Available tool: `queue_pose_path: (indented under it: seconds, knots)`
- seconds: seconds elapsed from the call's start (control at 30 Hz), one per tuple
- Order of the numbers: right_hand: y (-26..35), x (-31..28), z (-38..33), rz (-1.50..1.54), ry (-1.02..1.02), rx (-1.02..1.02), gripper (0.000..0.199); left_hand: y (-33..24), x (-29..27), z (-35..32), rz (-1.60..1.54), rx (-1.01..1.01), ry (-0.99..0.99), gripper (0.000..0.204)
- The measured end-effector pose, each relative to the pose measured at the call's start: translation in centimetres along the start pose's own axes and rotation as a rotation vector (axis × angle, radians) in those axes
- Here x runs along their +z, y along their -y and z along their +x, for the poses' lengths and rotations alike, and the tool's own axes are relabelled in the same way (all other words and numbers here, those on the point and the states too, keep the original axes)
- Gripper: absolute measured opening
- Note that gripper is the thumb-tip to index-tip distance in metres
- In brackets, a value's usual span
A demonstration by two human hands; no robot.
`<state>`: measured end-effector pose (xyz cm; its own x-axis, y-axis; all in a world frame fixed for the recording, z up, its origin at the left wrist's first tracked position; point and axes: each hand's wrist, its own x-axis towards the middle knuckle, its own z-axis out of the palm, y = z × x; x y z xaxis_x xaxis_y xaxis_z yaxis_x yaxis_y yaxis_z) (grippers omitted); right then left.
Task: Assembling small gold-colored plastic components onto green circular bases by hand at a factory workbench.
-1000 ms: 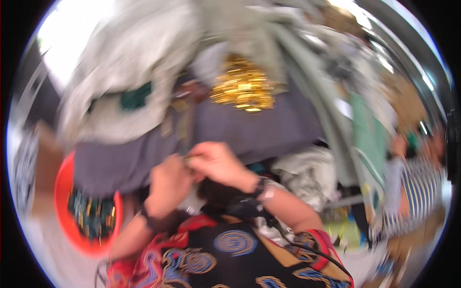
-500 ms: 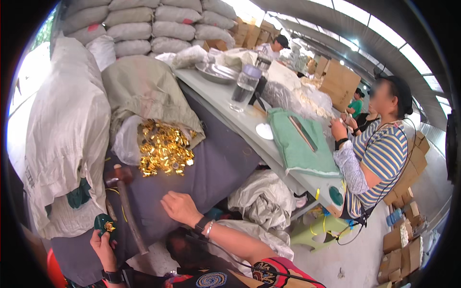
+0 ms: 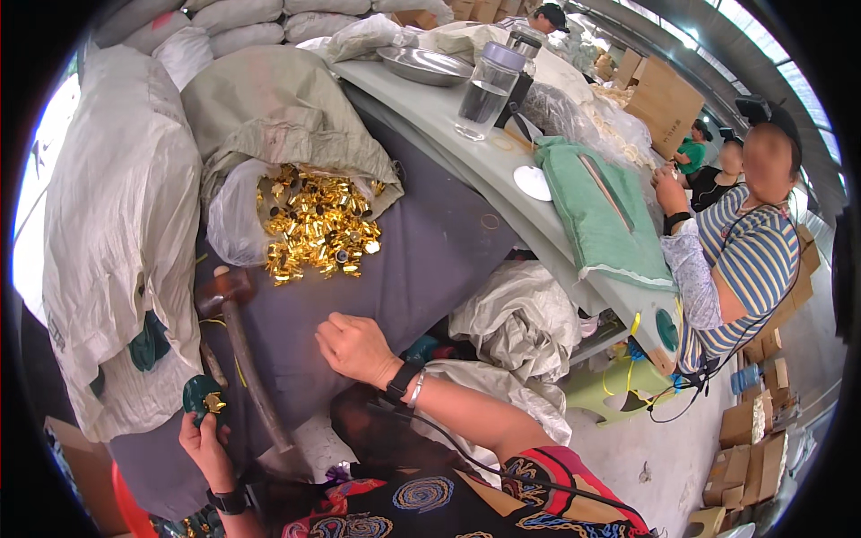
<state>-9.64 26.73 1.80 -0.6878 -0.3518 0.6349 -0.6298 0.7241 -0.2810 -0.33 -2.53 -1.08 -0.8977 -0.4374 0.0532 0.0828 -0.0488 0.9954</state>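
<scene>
One shiny gold metal fitting [image 3: 213, 403] sits on the dark-green rounded piece [image 3: 195, 391] pinched by the left fingers [image 3: 189, 434]; a loose gold metal heap [image 3: 318, 224] remains beyond the half-curled right fingers [image 3: 331, 342], any hold hidden.

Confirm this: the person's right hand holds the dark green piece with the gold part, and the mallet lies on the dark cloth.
Wrong hand: the head view shows the left hand holding the dark green piece with the gold part. The mallet does lie on the dark cloth.
</scene>
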Motion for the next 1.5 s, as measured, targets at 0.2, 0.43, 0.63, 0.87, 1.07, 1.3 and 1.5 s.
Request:
queue_pose_path:
  seconds: [0.2, 0.43, 0.63, 0.87, 1.07, 1.3, 1.5]
  knots:
    - [0.3, 0.2, 0.1, 0.008, 0.005, -0.001, 0.016, -0.4, -0.2, -0.1, -0.004, 0.025, 0.011, 0.009]
    - [0.4, 0.3, 0.4, -0.005, -0.014, 0.008, 0.015, -0.7, 0.3, -0.1, -0.031, 0.032, -0.017, 0.006]
    - [1.0, 0.7, 0.4, -0.031, 0.041, 0.000, 0.016, -1.6, -0.3, -0.5, 0.032, 0.009, -0.015, 0.005]
    - [-0.2, 0.2, 0.2, -0.078, 0.019, 0.009, 0.016, -1.3, 1.2, -0.2, 0.038, 0.047, 0.035, 0.006]
    - [-0.3, 0.6, 0.4, -0.057, 0.011, 0.011, 0.014, -0.6, 0.6, 0.0, -0.002, 0.051, 0.019, 0.006]
    - [0.9, 0.7, 0.4, -0.038, 0.038, -0.001, 0.017, -0.8, -0.5, -0.3, 0.030, 0.033, -0.017, 0.010]
    - [0.7, 0.3, 0.2, -0.021, 0.022, 0.019, 0.017, -0.8, 0.0, -0.2, 0.038, 0.050, 0.005, 0.007]
